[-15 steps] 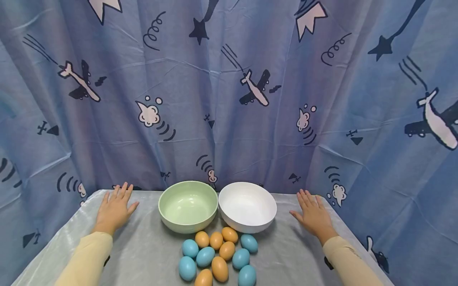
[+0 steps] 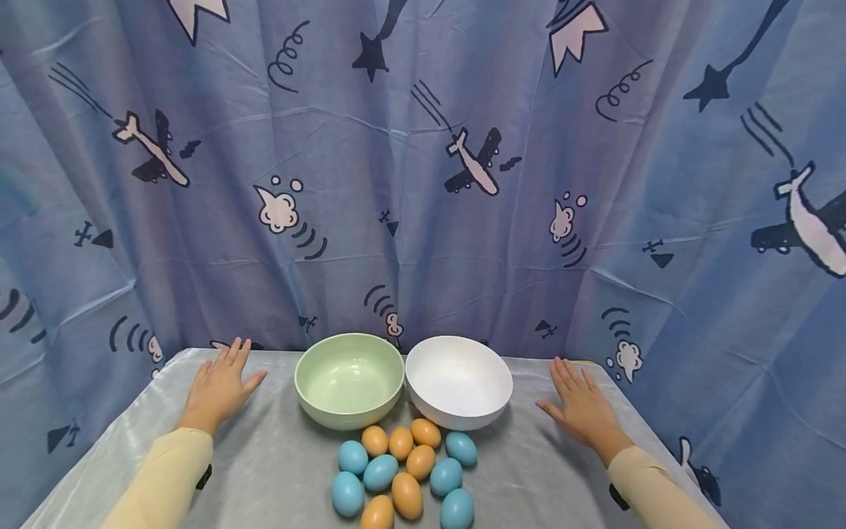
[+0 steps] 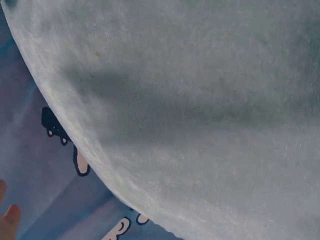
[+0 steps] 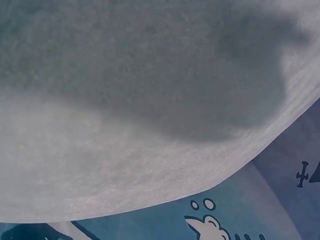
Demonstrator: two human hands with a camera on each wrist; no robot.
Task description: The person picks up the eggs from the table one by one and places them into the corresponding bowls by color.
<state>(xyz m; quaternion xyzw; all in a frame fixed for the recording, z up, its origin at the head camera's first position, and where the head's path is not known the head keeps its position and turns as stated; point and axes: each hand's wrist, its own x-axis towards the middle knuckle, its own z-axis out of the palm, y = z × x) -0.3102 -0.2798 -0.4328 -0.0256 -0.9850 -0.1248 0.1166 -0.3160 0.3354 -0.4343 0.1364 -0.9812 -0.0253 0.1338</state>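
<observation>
In the head view my left hand [image 2: 217,389] is at the left side of the table, its fingers straight and holding nothing; two of its fingertips [image 3: 12,215] show at the lower left of the left wrist view. My right hand [image 2: 584,408] is at the right side, likewise straight-fingered and holding nothing. Between the hands, a green bowl [image 2: 349,419] stands beside a white bowl [image 2: 459,420]. In front of the bowls lie several orange eggs [image 2: 406,495] and several blue eggs [image 2: 380,473] in a loose cluster. The right hand is out of the right wrist view, where a shadow falls on the cloth.
A pale grey cloth [image 2: 264,455] covers the table. Its far edge meets a blue curtain [image 2: 423,242] printed with planes and stars, which hangs behind and along both sides. A small black object [image 2: 619,497] shows by the right sleeve.
The left hand has shifted slightly to the right, its thumb pointing further inward. My right hand has dropped a little in the view. Bowls and eggs keep their places.
</observation>
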